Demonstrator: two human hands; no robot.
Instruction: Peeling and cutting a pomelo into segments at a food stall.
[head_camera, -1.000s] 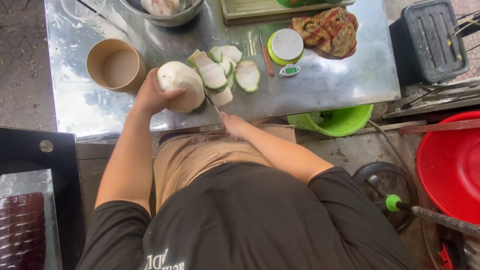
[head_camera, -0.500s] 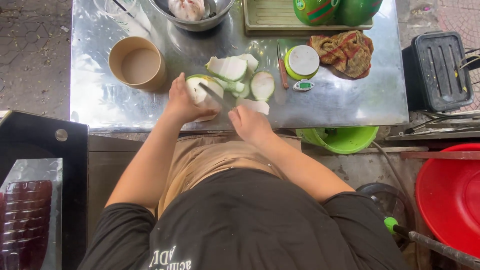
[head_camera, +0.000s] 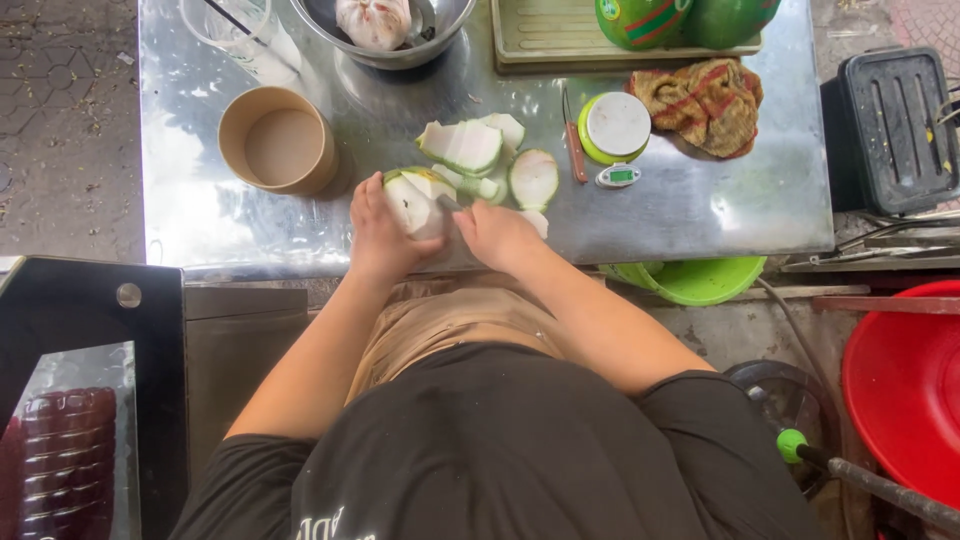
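Now both hands close around the coconut, farther from the cut husk pieces.

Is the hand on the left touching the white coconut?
Touching. The head view shows the left hand wrapped around the side of the peeled coconut on the metal table, fingers pressed onto its white surface with no gap.

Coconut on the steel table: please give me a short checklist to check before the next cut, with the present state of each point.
1. Left hand holds the coconut firmly: ok.
2. Right hand grips the knife: ok, blade mostly hidden.
3. Left fingers away from the blade edge: cannot tell.
4. Coconut rests on the table, not in the air: ok.
5. Cut husk pieces crowd the work spot: not ok.
6. Paper cup stands apart from the hands: ok.
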